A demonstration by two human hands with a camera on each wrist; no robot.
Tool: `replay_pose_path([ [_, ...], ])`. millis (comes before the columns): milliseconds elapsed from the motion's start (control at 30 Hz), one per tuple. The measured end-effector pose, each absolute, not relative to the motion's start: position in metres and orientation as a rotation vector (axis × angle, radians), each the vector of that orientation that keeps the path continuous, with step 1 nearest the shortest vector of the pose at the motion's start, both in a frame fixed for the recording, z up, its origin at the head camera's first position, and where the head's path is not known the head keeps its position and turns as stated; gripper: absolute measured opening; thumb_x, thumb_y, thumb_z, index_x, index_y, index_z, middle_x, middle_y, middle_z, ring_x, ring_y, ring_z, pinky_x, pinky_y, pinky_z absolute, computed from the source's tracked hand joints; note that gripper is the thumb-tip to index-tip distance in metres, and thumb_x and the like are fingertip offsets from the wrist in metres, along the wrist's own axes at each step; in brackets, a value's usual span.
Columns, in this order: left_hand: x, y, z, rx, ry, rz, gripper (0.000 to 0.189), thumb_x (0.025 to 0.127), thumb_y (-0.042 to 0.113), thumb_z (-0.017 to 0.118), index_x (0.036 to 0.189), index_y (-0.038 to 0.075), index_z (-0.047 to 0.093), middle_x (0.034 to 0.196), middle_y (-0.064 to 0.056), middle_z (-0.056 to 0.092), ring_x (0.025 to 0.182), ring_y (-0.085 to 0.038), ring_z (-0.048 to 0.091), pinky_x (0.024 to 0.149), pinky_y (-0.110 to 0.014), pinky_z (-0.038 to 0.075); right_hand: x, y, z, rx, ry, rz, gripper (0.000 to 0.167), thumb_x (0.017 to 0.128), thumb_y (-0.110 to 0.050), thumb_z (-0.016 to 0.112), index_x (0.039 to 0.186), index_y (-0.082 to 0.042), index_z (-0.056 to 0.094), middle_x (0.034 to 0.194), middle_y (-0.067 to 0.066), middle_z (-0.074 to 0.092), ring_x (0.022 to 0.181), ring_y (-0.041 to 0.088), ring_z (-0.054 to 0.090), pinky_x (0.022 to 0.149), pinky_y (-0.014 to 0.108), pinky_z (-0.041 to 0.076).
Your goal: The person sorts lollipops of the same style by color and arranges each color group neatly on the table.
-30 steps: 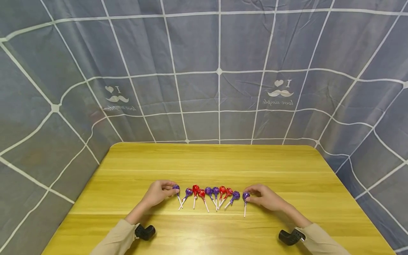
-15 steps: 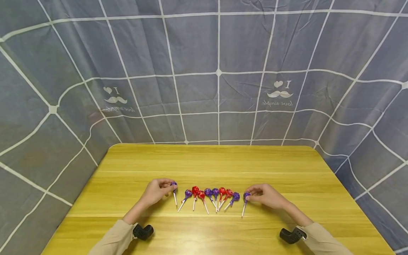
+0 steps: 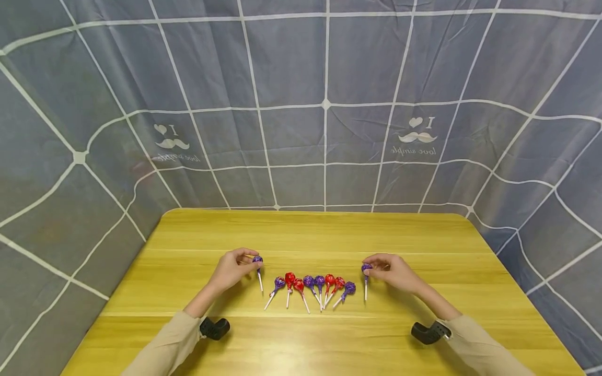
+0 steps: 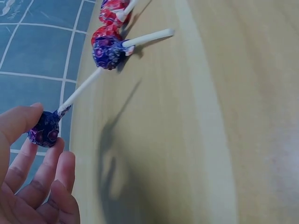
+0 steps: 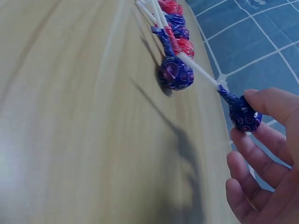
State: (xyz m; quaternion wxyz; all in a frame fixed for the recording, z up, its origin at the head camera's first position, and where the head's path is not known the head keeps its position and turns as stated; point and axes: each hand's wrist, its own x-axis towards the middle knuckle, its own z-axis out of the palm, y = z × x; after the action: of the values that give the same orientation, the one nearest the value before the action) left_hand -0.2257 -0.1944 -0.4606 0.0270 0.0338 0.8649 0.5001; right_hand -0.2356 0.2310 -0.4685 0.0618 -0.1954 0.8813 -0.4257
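My left hand [image 3: 233, 269] pinches a purple-wrapped lollipop [image 4: 44, 129] by its round head, the white stick pointing away from the palm. On the other side, my right hand [image 3: 392, 271] holds a second purple lollipop [image 5: 245, 114] the same way, between thumb and fingers. Both are lifted, with shadows below them on the wood. Between the hands lies a row of several lollipops, heads away from me and sticks toward me. A purple lollipop [image 3: 279, 282] forms its left end, red ones [image 3: 290, 277] follow, and another purple lollipop [image 3: 349, 288] ends it at the right.
The row rests on a yellow wood-grain table [image 3: 301, 339]. A grey curtain [image 3: 291, 130] with white grid lines hangs behind and at both sides. Black wrist-worn devices [image 3: 215, 329] sit at the cuffs of the beige sleeves.
Both hands have risen and moved toward the table's far side with their lollipops, away from the row's ends. The left lollipop's stick no longer crosses its neighbour. The row itself stays put.
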Motion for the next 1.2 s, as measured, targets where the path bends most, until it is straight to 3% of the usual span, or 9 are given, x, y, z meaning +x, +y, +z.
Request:
replay_pose_path([
  [333,-0.242,-0.19,-0.458,0.081,2.726,1.534,0.031,0.083,0.017,0.075,0.11,0.002,0.069,0.096,-0.014,0.071,0.088,-0.022,0.066,0.069,-0.026,0.05,-0.259,0.216,-0.456,-0.504,2.693,-1.273,0.032,0.083,-0.027,0.074,0.108,-0.006,0.07,0.093,0.006,0.071,0.077,0.011,0.058,0.066,0.023,0.047],
  [800,-0.274,-0.19,-0.453,0.06,2.788,1.512,0.032,0.083,0.017,0.074,0.11,0.0,0.068,0.097,-0.018,0.07,0.09,-0.026,0.066,0.065,-0.025,0.049,-0.296,0.181,-0.45,-0.552,2.668,-1.24,0.032,0.084,-0.027,0.074,0.106,-0.005,0.071,0.093,0.008,0.072,0.081,0.011,0.063,0.073,0.026,0.05],
  [1200,-0.301,-0.181,-0.456,0.022,2.836,1.426,0.034,0.084,0.019,0.074,0.112,0.0,0.068,0.099,-0.019,0.07,0.083,-0.027,0.066,0.061,-0.024,0.045,-0.332,0.149,-0.455,-0.489,2.647,-1.292,0.031,0.084,-0.025,0.074,0.106,-0.003,0.07,0.09,0.009,0.071,0.078,0.011,0.062,0.07,0.026,0.045],
])
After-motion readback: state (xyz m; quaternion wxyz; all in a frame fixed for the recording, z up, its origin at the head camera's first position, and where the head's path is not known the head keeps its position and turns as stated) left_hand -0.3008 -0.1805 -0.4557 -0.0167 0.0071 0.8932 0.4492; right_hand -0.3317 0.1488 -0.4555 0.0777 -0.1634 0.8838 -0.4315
